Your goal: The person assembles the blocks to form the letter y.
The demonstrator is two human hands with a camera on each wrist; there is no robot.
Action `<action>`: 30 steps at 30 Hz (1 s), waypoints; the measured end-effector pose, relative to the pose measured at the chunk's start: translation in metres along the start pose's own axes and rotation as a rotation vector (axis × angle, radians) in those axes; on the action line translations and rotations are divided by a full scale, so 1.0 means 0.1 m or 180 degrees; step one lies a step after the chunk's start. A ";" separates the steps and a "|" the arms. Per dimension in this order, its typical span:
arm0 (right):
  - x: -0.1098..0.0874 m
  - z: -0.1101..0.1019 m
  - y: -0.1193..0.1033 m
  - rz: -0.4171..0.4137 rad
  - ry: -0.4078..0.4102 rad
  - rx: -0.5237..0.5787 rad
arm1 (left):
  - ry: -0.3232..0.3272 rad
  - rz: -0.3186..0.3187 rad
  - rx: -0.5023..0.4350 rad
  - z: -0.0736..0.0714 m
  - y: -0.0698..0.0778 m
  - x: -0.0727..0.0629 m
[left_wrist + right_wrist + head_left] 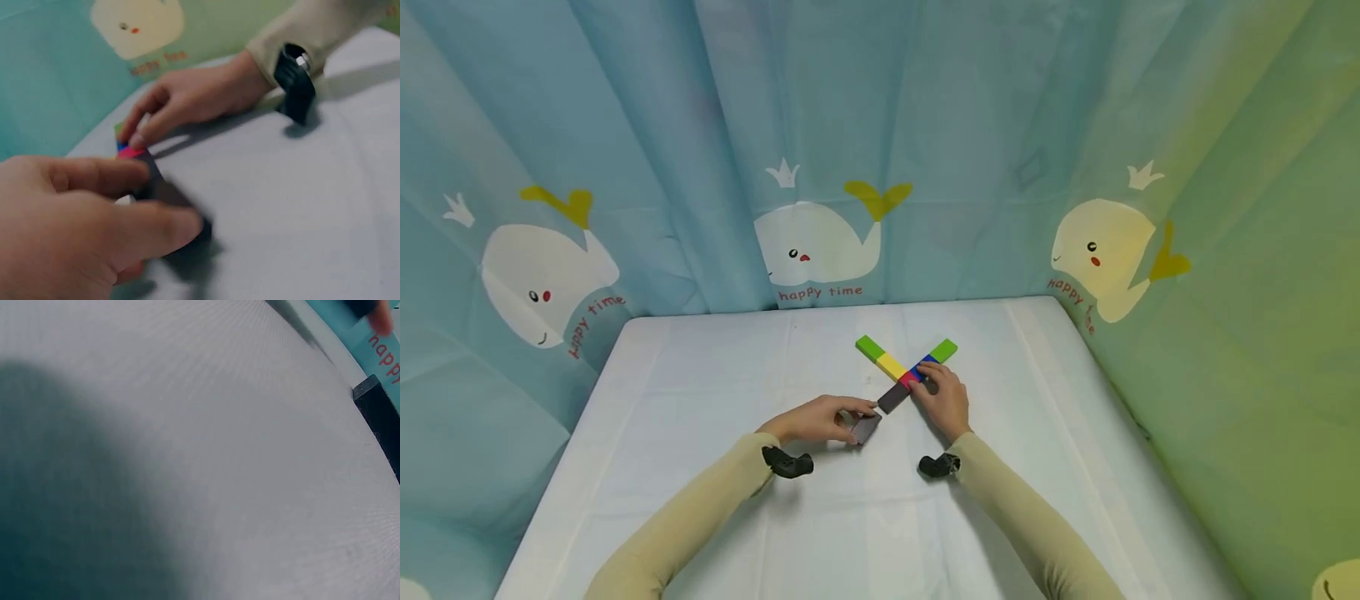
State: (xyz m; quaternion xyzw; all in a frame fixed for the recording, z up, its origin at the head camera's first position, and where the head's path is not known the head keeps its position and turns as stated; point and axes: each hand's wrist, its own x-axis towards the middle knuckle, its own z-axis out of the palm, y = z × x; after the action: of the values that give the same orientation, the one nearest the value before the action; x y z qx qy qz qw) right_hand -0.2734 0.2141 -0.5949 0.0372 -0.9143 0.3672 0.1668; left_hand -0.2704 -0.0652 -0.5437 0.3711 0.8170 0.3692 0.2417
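In the head view my left hand [816, 419] pinches a dark block [867, 428] between thumb and fingers, tilted and just apart from the row. A second dark block [893, 397] lies on the table, joining a red block [906, 381]. My right hand [947, 402] holds the row where the red and blue blocks [927, 360] meet, partly covering them. Beyond the blue lies a green block [945, 349]. A yellow block [891, 367] and another green block [868, 347] branch to the upper left. In the right wrist view, only a dark block [380, 419] shows at the edge.
A white cloth covers the table [722, 358]. Blue-green curtains [970, 150] with printed whales stand along its back and sides. Black bands [788, 462] are worn at both wrists.
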 end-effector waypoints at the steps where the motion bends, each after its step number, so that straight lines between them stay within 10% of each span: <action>1: -0.01 0.00 0.00 -0.0001 0.0006 0.0003 | -0.0046 0.0006 0.0079 0.00 0.00 0.03; 6: 0.02 0.01 0.02 -0.0050 0.0028 0.0003 | 0.0025 0.0178 0.0493 -0.01 -0.06 0.14; 30: -0.01 0.00 0.00 0.0009 -0.0008 -0.0006 | 0.0455 -0.0082 0.0287 0.08 0.00 0.22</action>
State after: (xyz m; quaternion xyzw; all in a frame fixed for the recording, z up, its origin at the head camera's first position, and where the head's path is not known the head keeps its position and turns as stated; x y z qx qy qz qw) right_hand -0.2728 0.2143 -0.5951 0.0363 -0.9149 0.3666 0.1652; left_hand -0.2780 -0.0445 -0.5513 0.3438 0.8527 0.3544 0.1706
